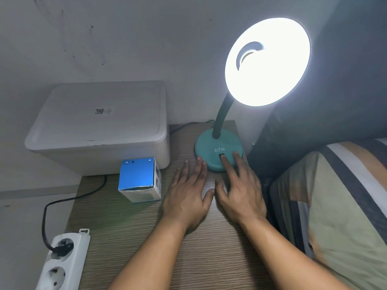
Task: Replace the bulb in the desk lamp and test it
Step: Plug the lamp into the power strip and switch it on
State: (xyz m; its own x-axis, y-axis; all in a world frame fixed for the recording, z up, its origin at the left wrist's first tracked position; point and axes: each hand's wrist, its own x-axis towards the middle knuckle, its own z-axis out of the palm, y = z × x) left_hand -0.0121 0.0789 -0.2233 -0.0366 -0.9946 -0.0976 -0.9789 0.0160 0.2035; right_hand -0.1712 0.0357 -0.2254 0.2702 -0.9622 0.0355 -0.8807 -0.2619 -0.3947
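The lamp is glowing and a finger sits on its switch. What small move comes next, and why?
Probably lift the right hand off the switch on the lamp base. The lamp head shines brightly, so the test looks passed; the left hand only rests flat on the table.
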